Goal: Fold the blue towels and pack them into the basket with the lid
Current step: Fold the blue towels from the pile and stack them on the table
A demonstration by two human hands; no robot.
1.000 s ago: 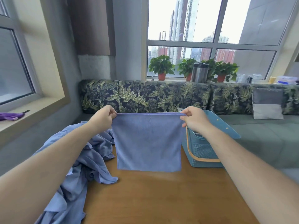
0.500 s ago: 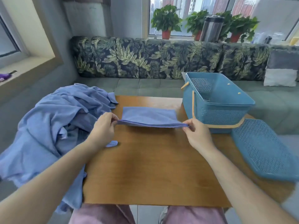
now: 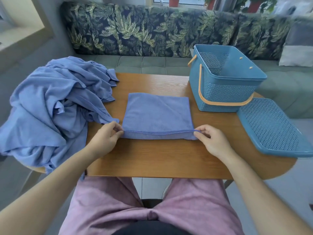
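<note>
A blue towel (image 3: 156, 114) lies flat in the middle of the wooden table (image 3: 152, 158). My left hand (image 3: 105, 138) pinches its near left corner and my right hand (image 3: 211, 141) pinches its near right corner, with the near edge lifted slightly off the wood. A heap of several crumpled blue towels (image 3: 50, 107) covers the table's left end. The blue perforated basket (image 3: 223, 82) with an orange handle stands open at the back right and looks empty. Its blue lid (image 3: 271, 128) lies flat in front of it.
A green sofa (image 3: 152, 65) with leaf-patterned back cushions runs behind the table, and a grey and white pillow (image 3: 296, 51) sits at its right. My legs in pink trousers (image 3: 152, 209) are under the table's near edge. Bare wood shows in front of the towel.
The towel hung upright in the air between my hands. Both hands brought it down and toward me, and it now lies on the table. The view has tilted downward.
</note>
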